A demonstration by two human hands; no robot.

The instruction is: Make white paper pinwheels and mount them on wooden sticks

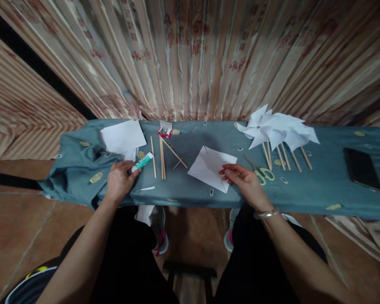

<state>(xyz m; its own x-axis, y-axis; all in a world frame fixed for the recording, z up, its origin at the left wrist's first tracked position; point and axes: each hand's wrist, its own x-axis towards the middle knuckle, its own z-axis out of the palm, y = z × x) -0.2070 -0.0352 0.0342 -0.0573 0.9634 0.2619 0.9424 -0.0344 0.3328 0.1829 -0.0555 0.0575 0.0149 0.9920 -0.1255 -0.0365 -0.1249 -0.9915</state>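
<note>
My left hand [120, 179] is closed around a glue stick [142, 162] with a white and green tube, tilted up to the right. A white paper square [207, 168] with slits at its corners lies in front of me. My right hand [245, 183] pinches that square near its right corner, thumb and fingers close together. Just right of this hand are scissors [265, 175] with light green handles. Left of the square lie several thin wooden sticks [162, 158], and a small red box [165, 131] of metal pins stands behind them.
White paper sheets [123, 137] lie at the back left of the cloth-covered table [183, 194]. Several white paper pinwheels [280, 128] on sticks overlap at the back right. A black phone [362, 169] rests at the far right. A patterned curtain [190, 63] hangs behind the table.
</note>
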